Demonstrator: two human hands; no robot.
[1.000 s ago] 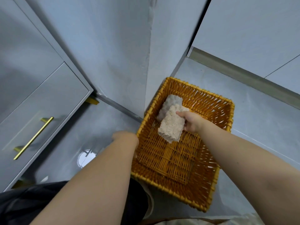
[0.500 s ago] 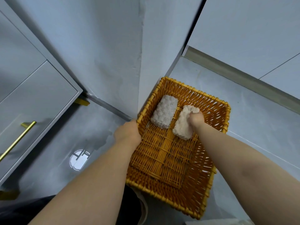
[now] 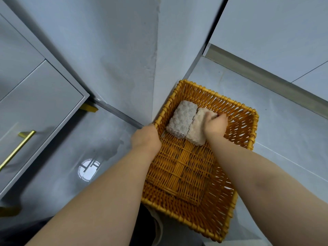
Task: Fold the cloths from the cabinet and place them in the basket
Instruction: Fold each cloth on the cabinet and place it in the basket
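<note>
Setting the beige cloth (image 3: pixel 195 134) into the far corner of the basket (image 3: pixel 255 128), touching the grey cloth (image 3: pixel 182 119), your right hand (image 3: pixel 215 124) is grasping its top edge while your left hand (image 3: pixel 146 137) is clutching the rim. Withdrawing with fingers snagged in the pile is risking unfolding it.

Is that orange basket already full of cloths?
No, only a grey cloth and a beige cloth lie side by side at the far end of the basket; most of its bottom is bare.
</note>
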